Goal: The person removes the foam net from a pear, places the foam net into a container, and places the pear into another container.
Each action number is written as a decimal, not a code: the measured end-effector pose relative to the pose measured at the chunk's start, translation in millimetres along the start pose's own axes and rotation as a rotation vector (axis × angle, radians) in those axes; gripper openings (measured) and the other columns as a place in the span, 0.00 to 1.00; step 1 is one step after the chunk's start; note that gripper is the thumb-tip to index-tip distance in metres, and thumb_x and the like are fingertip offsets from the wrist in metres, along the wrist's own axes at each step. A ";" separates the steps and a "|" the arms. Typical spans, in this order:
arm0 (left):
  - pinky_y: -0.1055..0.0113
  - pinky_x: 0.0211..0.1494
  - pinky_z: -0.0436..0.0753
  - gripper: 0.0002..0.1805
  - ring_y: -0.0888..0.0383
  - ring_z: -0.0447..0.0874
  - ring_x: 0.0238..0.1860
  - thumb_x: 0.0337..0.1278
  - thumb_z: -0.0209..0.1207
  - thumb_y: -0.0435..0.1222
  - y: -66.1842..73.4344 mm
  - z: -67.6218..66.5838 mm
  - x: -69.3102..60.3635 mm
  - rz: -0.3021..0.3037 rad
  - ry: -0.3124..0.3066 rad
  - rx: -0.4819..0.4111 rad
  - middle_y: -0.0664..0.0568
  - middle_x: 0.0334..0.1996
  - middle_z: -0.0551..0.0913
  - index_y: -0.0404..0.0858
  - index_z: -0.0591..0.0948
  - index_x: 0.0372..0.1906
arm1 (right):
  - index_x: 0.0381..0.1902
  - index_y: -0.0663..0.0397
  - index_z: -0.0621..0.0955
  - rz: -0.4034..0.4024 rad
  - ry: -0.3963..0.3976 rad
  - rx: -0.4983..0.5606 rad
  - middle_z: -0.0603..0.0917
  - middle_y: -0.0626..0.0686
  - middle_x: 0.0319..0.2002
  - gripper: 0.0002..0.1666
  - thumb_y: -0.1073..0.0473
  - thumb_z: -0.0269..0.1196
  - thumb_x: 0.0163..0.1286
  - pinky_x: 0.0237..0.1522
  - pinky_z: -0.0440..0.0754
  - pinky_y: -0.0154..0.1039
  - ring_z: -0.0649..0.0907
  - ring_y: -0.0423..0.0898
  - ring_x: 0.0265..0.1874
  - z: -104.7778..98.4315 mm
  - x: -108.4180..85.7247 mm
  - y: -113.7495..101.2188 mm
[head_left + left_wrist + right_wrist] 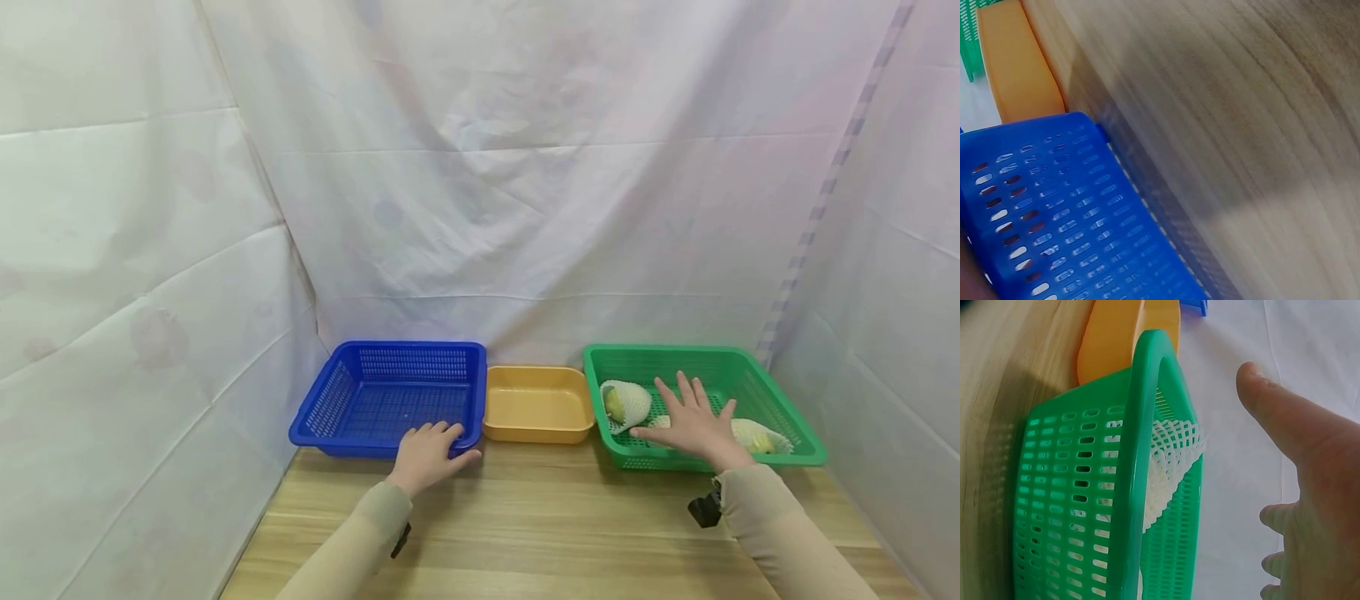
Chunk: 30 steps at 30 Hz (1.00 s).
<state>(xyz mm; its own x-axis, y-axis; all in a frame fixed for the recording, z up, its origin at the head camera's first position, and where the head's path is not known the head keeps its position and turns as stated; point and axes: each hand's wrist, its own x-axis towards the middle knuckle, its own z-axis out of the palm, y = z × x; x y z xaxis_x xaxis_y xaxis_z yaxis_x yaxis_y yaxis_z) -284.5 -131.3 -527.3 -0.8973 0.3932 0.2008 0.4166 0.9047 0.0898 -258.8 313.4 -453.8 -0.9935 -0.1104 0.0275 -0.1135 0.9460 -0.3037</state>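
My left hand (pixel 426 457) is at the near right rim of the blue basket (pixel 386 451), its fingertips over that rim and its thumb pointing right. Inside, the blue basket holds nothing that I can see. With fingers spread wide, my right hand (pixel 697 427) hovers over the green basket (pixel 806 450) and holds nothing. In that basket lies a yellow-green fruit (pixel 614 404) in a white foam net (pixel 636 402). Another netted yellowish fruit (pixel 759 438) lies to the right, and more foam net shows partly behind the hand. The right wrist view shows the thumb (pixel 1272 406) held away from the basket.
A shallow yellow-orange tray (pixel 536 435) stands between the two baskets. All three sit on a wood-grain table (pixel 540 517) against a white cloth backdrop (pixel 525 208). Cloth walls also close off the left and right sides.
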 end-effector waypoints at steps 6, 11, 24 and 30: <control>0.40 0.56 0.72 0.39 0.44 0.80 0.51 0.56 0.44 0.72 -0.7 2.4 0.5 -0.008 -0.021 -0.017 0.49 0.51 0.83 0.48 0.80 0.57 | 0.76 0.58 0.50 0.004 -0.005 0.002 0.38 0.72 0.73 0.69 0.20 0.58 0.52 0.49 0.20 0.79 0.38 0.72 0.70 -0.7 -0.7 1.8; 0.40 0.56 0.72 0.39 0.44 0.81 0.50 0.57 0.44 0.71 -1.0 4.2 1.5 -0.018 -0.025 -0.025 0.49 0.50 0.83 0.46 0.82 0.55 | 0.76 0.59 0.51 0.008 -0.009 0.016 0.38 0.72 0.73 0.68 0.20 0.59 0.53 0.49 0.20 0.79 0.38 0.73 0.69 1.4 -0.7 7.6; 0.44 0.52 0.75 0.35 0.47 0.81 0.48 0.59 0.47 0.68 -1.2 12.0 3.9 -0.029 0.027 -0.002 0.49 0.49 0.84 0.45 0.83 0.52 | 0.73 0.62 0.58 0.046 -0.044 -0.015 0.47 0.76 0.71 0.65 0.20 0.58 0.53 0.51 0.39 0.82 0.49 0.76 0.67 -3.2 3.7 24.2; 0.45 0.52 0.76 0.42 0.48 0.81 0.48 0.57 0.37 0.73 -1.4 10.9 3.9 -0.034 0.023 0.007 0.50 0.49 0.84 0.46 0.83 0.52 | 0.70 0.63 0.64 0.075 -0.051 -0.044 0.53 0.78 0.68 0.60 0.22 0.57 0.56 0.50 0.46 0.82 0.54 0.78 0.64 -10.3 4.0 32.0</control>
<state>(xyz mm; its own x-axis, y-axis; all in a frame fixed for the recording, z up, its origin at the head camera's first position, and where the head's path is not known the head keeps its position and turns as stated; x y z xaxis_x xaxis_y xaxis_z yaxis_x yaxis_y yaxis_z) -290.1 -129.2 -537.3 -0.9071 0.3584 0.2206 0.3848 0.9186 0.0900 -266.5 346.4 -453.6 -0.9977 -0.0529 -0.0428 -0.0400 0.9645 -0.2611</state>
